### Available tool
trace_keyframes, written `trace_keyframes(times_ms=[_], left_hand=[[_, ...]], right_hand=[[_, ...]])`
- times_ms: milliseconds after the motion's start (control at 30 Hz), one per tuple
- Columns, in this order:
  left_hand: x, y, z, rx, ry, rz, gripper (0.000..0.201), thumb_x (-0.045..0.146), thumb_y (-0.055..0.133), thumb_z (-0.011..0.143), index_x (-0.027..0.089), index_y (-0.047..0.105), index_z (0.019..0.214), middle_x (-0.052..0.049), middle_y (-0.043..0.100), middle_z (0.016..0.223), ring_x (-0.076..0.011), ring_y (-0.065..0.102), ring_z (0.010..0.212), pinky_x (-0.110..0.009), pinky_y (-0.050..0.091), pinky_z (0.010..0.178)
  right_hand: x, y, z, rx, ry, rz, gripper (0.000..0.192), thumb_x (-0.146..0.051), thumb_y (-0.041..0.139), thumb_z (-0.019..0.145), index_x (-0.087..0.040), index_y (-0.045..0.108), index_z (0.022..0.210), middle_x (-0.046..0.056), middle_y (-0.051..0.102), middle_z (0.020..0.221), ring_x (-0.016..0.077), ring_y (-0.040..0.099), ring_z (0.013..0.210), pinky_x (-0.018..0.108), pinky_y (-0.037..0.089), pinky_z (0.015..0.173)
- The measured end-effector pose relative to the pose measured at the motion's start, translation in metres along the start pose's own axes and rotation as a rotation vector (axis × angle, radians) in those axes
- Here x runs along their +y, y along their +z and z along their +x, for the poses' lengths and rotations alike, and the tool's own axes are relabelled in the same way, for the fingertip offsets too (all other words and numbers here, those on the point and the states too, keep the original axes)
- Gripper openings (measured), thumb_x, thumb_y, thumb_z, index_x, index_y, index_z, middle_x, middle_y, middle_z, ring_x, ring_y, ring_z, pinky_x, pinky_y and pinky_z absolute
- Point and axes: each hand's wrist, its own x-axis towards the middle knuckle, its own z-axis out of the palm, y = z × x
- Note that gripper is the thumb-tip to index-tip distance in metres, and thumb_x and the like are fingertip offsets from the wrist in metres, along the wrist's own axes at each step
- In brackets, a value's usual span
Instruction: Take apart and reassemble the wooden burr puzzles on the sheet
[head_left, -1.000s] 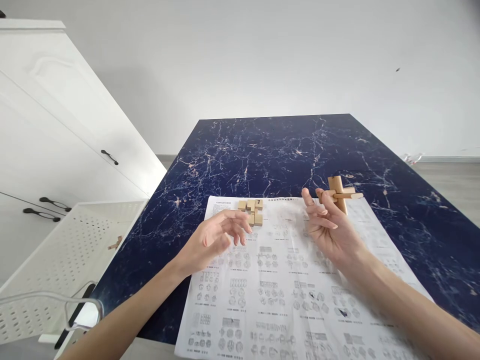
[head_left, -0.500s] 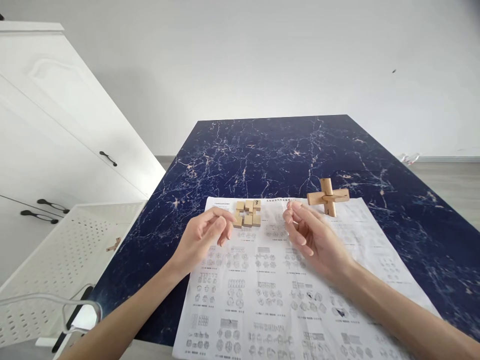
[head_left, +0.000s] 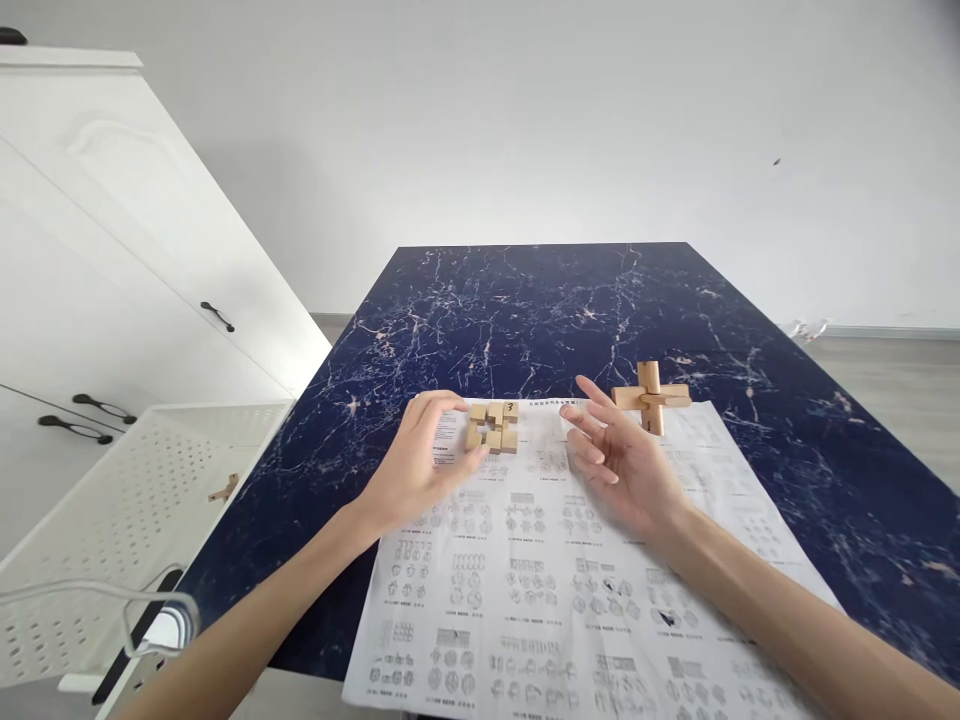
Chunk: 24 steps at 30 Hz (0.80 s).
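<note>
A pale wooden block puzzle (head_left: 498,436) with a "3" written on its upper right corner lies near the top of a printed instruction sheet (head_left: 540,600). My left hand (head_left: 427,455) is at the puzzle's left side, thumb and fingers spread apart, the thumb by its near edge and the fingertips by its far left corner. Whether they touch it I cannot tell. Holding nothing, my right hand (head_left: 622,450) hovers palm inward over the sheet, fingers loosely apart. Just beyond it a cross-shaped wooden puzzle (head_left: 651,398) rests at the sheet's far right edge.
The dark blue marbled table (head_left: 517,310) stretches to a white wall. A white cabinet (head_left: 165,230) with black handles stands on the left. Beside the table, a white perforated shelf (head_left: 112,530) holds a small wooden piece (head_left: 223,489) and a cable.
My left hand has opened from curled fingers, thumb and fingers now spread around the puzzle's left side. My right hand's fingers have spread a little. The view has shifted slightly.
</note>
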Motion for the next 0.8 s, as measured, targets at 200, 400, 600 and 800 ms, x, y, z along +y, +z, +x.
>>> trace_keyframes(times_ms=[200, 400, 600, 800], left_hand=[[-0.008, 0.006, 0.019, -0.165, 0.048, 0.041, 0.07, 0.055, 0.079, 0.093, 0.027, 0.045, 0.146, -0.016, 0.047, 0.158, -0.0378, 0.043, 0.151, -0.059, 0.041, 0.124], [-0.013, 0.01, 0.028, -0.262, 0.057, 0.031, 0.084, 0.06, 0.086, 0.086, 0.029, 0.045, 0.151, -0.016, 0.05, 0.158, -0.0395, 0.045, 0.15, -0.061, 0.042, 0.123], [-0.016, 0.007, 0.024, -0.261, -0.02, 0.004, 0.081, 0.061, 0.085, 0.086, 0.031, 0.048, 0.151, -0.013, 0.055, 0.154, -0.0383, 0.054, 0.143, -0.057, 0.048, 0.118], [-0.017, 0.003, 0.022, -0.26, -0.018, 0.024, 0.074, 0.058, 0.081, 0.092, 0.033, 0.047, 0.152, -0.011, 0.058, 0.155, -0.0372, 0.055, 0.144, -0.055, 0.046, 0.12]], right_hand=[[-0.005, 0.004, -0.001, 0.082, 0.026, 0.083, 0.069, -0.015, 0.07, 0.09, -0.028, 0.046, 0.154, -0.001, 0.07, 0.083, 0.0088, 0.044, 0.048, 0.011, 0.037, 0.029], [-0.013, 0.002, 0.001, 0.141, -0.012, 0.152, 0.054, -0.014, 0.074, 0.081, -0.031, 0.051, 0.127, -0.003, 0.062, 0.075, 0.0098, 0.042, 0.048, 0.01, 0.033, 0.029], [-0.008, 0.003, -0.001, 0.085, -0.028, -0.001, 0.054, -0.023, 0.079, 0.081, -0.029, 0.052, 0.128, -0.003, 0.062, 0.079, 0.01, 0.042, 0.051, 0.014, 0.034, 0.032], [0.002, 0.0, -0.003, -0.113, -0.077, -0.312, 0.033, -0.036, 0.076, 0.095, -0.027, 0.062, 0.124, -0.002, 0.06, 0.088, 0.0089, 0.045, 0.052, 0.021, 0.038, 0.04]])
